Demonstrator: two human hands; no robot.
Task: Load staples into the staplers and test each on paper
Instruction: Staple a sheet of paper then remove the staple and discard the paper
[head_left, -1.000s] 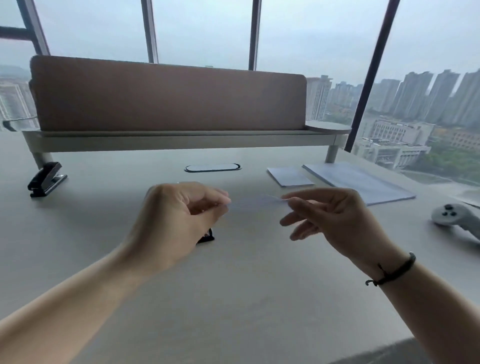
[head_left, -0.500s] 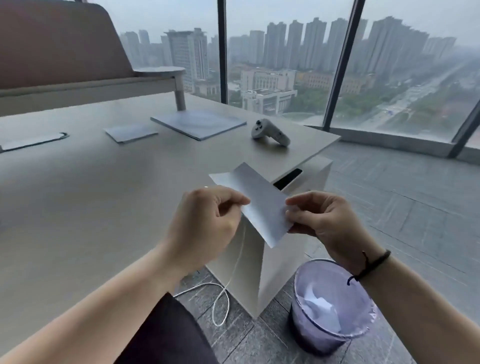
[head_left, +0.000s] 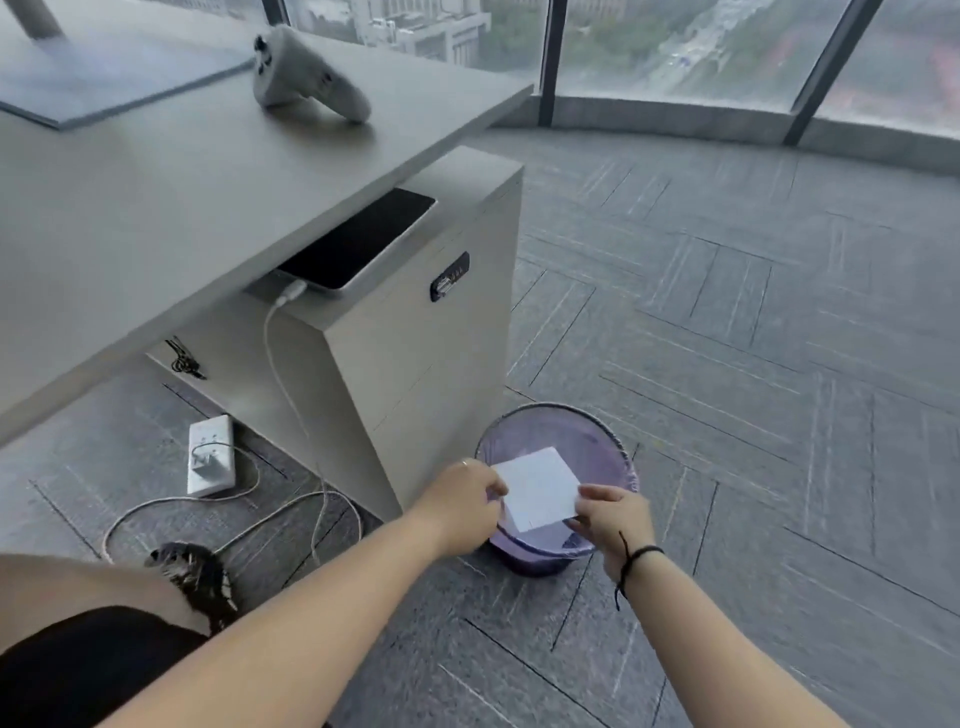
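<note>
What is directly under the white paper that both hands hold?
Under the paper, pinched by the left hand and right hand, stands the waste bin with its purple liner. The paper and the hands cover most of the bin's inside, so its contents cannot be seen.

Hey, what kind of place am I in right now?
Most likely a high-rise office: a desk over a locking drawer cabinet, floor-to-ceiling windows overlooking city streets, and a lined wastebasket on carpet tiles.

Matt white paper slip — above a thin, glossy purple plastic bin liner. Smooth matt desk top; glossy black tablet screen; rough grey carpet tiles.
</note>
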